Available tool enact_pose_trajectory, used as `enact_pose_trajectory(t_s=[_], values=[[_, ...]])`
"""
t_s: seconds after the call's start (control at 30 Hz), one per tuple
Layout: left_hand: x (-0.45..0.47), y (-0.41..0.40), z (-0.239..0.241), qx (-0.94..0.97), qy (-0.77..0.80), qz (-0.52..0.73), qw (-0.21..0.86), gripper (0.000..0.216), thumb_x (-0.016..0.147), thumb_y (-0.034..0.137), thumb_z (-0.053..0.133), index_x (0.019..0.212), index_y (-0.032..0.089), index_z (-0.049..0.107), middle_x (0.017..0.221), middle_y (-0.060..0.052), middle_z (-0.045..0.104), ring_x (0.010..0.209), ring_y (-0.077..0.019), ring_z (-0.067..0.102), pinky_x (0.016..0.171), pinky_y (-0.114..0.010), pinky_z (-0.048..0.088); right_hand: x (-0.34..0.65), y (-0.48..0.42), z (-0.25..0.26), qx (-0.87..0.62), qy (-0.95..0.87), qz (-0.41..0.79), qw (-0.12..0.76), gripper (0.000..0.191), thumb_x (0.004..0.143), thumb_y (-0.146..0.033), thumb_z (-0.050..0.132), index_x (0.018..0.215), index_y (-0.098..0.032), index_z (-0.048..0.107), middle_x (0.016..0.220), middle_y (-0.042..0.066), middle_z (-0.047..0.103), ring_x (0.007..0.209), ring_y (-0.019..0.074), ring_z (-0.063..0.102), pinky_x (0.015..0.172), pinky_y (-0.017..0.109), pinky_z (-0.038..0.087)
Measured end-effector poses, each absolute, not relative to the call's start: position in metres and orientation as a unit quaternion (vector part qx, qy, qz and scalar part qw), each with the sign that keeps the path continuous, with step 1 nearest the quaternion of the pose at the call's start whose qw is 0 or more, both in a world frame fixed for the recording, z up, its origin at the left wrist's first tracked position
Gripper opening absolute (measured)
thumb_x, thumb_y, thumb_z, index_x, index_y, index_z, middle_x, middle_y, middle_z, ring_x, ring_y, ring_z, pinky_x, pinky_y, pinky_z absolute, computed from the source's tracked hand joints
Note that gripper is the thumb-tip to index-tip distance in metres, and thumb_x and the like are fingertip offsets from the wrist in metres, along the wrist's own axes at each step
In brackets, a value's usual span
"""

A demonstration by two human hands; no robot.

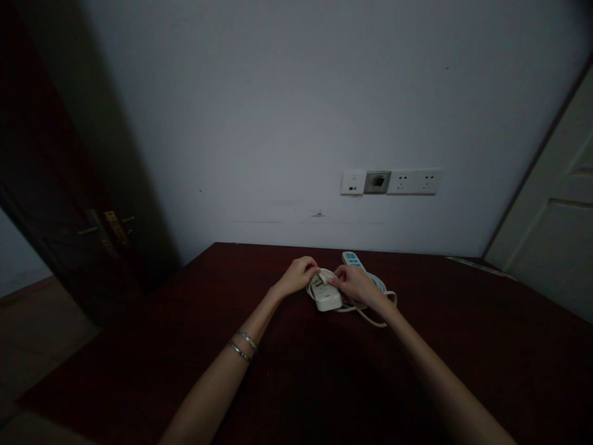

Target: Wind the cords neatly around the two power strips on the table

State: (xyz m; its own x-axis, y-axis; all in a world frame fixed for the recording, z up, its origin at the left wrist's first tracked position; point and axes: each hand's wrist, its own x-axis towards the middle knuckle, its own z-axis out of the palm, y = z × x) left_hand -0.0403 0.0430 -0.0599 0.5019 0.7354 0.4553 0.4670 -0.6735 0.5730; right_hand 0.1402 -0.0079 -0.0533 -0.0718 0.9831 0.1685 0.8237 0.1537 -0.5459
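A white power strip [328, 303] lies on the dark red table, its own cord looped over and around it. My left hand [299, 275] is at the strip's far left side, fingertips pinched on the white cord there. From the right, my right hand [356, 284] reaches in with its fingers closed on what looks like a white plug [325, 275] above the strip; its small details are dim. Behind my right hand, a second power strip [351, 258] with blue sockets shows partly. Loose loops of pale cord [373, 320] spread under and beside my right wrist.
The dark red table [278, 383] meets a pale wall with a row of wall sockets [416, 182]. At the left is a dark door with a brass handle [118, 227]; a white panelled door [556, 228] stands at the right. A thin strip [479, 267] lies along the table's back right edge.
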Motion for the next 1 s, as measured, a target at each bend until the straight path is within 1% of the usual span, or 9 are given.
enact_pose_trajectory(t_s=[0.07, 0.13, 0.23, 0.3, 0.6, 0.77, 0.83, 0.9, 1.0], values=[[-0.042, 0.043, -0.058, 0.847, 0.358, 0.339, 0.198, 0.017, 0.080, 0.025, 0.050, 0.078, 0.013, 0.062, 0.076, -0.003, 0.062, 0.069, -0.0124, 0.052, 0.065, -0.023, 0.040, 0.138, -0.010, -0.052, -0.636, -0.711, 0.161, 0.253, 0.019, 0.078, -0.032, 0.057, 0.079, -0.014, 0.063, 0.063, 0.004, 0.065, 0.057, 0.0145, 0.059, 0.052, 0.022, 0.036], [-0.044, 0.044, -0.057, 0.849, 0.356, 0.324, 0.219, 0.020, 0.078, 0.032, 0.054, 0.078, 0.014, 0.063, 0.075, -0.003, 0.062, 0.069, -0.0125, 0.053, 0.063, -0.023, 0.039, 0.137, -0.011, -0.051, -0.639, -0.708, 0.165, 0.252, 0.019, 0.077, -0.032, 0.057, 0.080, -0.015, 0.063, 0.064, 0.004, 0.065, 0.057, 0.0146, 0.059, 0.052, 0.022, 0.035], [-0.047, 0.045, -0.056, 0.848, 0.354, 0.307, 0.249, 0.032, 0.071, 0.043, 0.062, 0.079, 0.013, 0.062, 0.075, -0.002, 0.061, 0.068, -0.0128, 0.052, 0.059, -0.022, 0.038, 0.137, -0.012, -0.049, -0.642, -0.706, 0.157, 0.254, 0.019, 0.075, -0.032, 0.059, 0.080, -0.014, 0.063, 0.070, 0.006, 0.066, 0.062, 0.0153, 0.059, 0.053, 0.022, 0.035], [-0.047, 0.045, -0.055, 0.844, 0.361, 0.302, 0.257, 0.036, 0.067, 0.046, 0.065, 0.079, 0.012, 0.062, 0.074, -0.003, 0.060, 0.067, -0.0127, 0.051, 0.058, -0.022, 0.038, 0.137, -0.012, -0.049, -0.643, -0.707, 0.153, 0.254, 0.018, 0.075, -0.032, 0.058, 0.079, -0.014, 0.063, 0.070, 0.006, 0.066, 0.062, 0.0153, 0.059, 0.053, 0.022, 0.036], [-0.043, 0.048, -0.057, 0.832, 0.366, 0.310, 0.279, 0.030, 0.067, 0.040, 0.066, 0.078, 0.013, 0.059, 0.068, 0.001, 0.055, 0.062, -0.0107, 0.047, 0.055, -0.021, 0.035, 0.133, -0.012, -0.052, -0.647, -0.703, 0.130, 0.264, 0.019, 0.075, -0.033, 0.058, 0.078, -0.014, 0.061, 0.066, 0.005, 0.063, 0.059, 0.0152, 0.056, 0.051, 0.022, 0.032], [-0.039, 0.037, -0.051, 0.840, 0.354, 0.346, 0.221, 0.020, 0.073, 0.033, 0.061, 0.076, 0.014, 0.055, 0.070, 0.001, 0.055, 0.064, -0.0103, 0.046, 0.057, -0.021, 0.035, 0.133, -0.012, -0.055, -0.642, -0.706, 0.065, 0.292, 0.017, 0.079, -0.032, 0.054, 0.076, -0.015, 0.057, 0.066, 0.005, 0.060, 0.062, 0.0160, 0.055, 0.054, 0.023, 0.031], [-0.038, 0.033, -0.049, 0.841, 0.352, 0.356, 0.205, 0.018, 0.073, 0.032, 0.060, 0.075, 0.015, 0.056, 0.071, 0.001, 0.055, 0.065, -0.0103, 0.046, 0.058, -0.022, 0.036, 0.134, -0.012, -0.056, -0.637, -0.708, 0.054, 0.299, 0.016, 0.080, -0.032, 0.053, 0.079, -0.016, 0.055, 0.067, 0.005, 0.060, 0.063, 0.0163, 0.054, 0.055, 0.023, 0.032], [-0.039, 0.032, -0.047, 0.836, 0.352, 0.356, 0.222, 0.020, 0.072, 0.033, 0.061, 0.074, 0.014, 0.058, 0.072, 0.000, 0.057, 0.066, -0.0107, 0.048, 0.059, -0.022, 0.037, 0.136, -0.011, -0.058, -0.627, -0.715, 0.057, 0.306, 0.017, 0.080, -0.032, 0.053, 0.084, -0.016, 0.053, 0.071, 0.005, 0.060, 0.065, 0.0166, 0.055, 0.057, 0.024, 0.033], [-0.041, 0.035, -0.047, 0.816, 0.355, 0.357, 0.283, 0.028, 0.071, 0.040, 0.062, 0.070, 0.012, 0.061, 0.068, -0.001, 0.060, 0.064, -0.0114, 0.051, 0.059, -0.022, 0.039, 0.138, -0.010, -0.061, -0.609, -0.723, 0.067, 0.319, 0.020, 0.081, -0.031, 0.052, 0.093, -0.016, 0.049, 0.074, 0.005, 0.060, 0.067, 0.0170, 0.055, 0.059, 0.024, 0.034]])
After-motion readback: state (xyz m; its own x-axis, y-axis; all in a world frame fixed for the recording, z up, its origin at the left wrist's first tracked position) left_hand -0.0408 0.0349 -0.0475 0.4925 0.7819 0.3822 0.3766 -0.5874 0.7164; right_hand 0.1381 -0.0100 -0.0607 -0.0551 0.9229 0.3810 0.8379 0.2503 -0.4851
